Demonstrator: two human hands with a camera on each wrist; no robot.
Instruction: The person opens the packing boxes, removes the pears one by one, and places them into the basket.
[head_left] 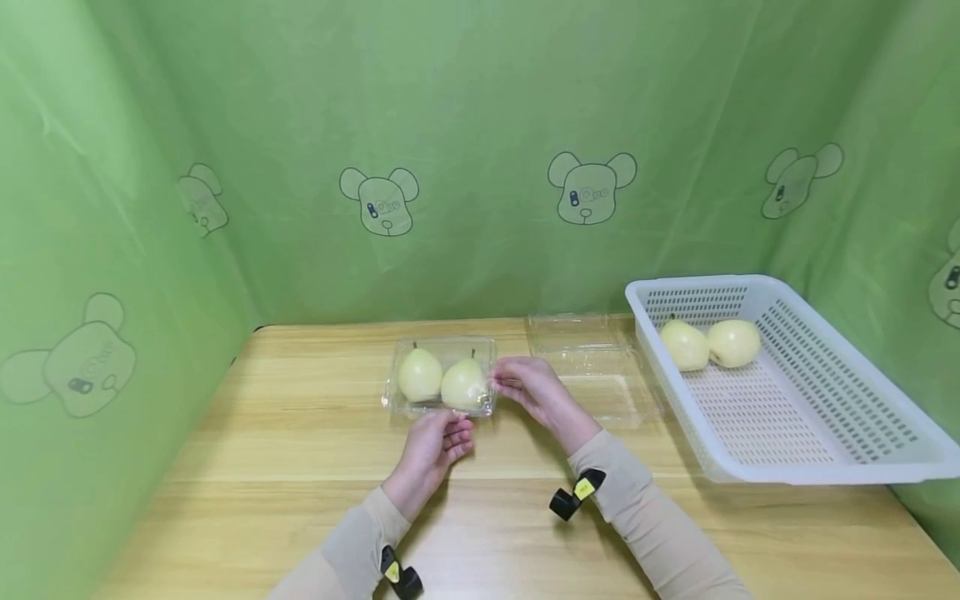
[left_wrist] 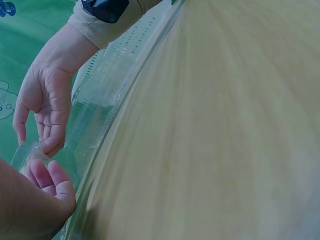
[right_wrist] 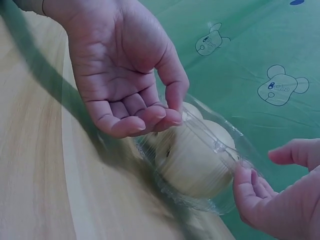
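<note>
A clear plastic clamshell box (head_left: 431, 411) rests on the table with its lid over two pale yellow pears (head_left: 420, 374). At the near right part of the rim, the left hand (head_left: 432, 454) pinches the plastic between thumb and forefinger, its other fingers loosely curled. The right hand (head_left: 534, 394) holds the box's right edge, fingers bent on the near side and thumb farther back. In the right wrist view both the left hand (right_wrist: 125, 70) and the right hand (right_wrist: 280, 200) meet the rim at separate spots, with the pears (right_wrist: 195, 160) showing through the plastic.
Right of the hands lies another clear plastic container (head_left: 600, 392), standing open with nothing in it. A white perforated basket (head_left: 780, 433) with two more pears (head_left: 731, 342) stands at the table's right. Green curtains (head_left: 480, 83) enclose the wooden table (head_left: 300, 433) at back and sides.
</note>
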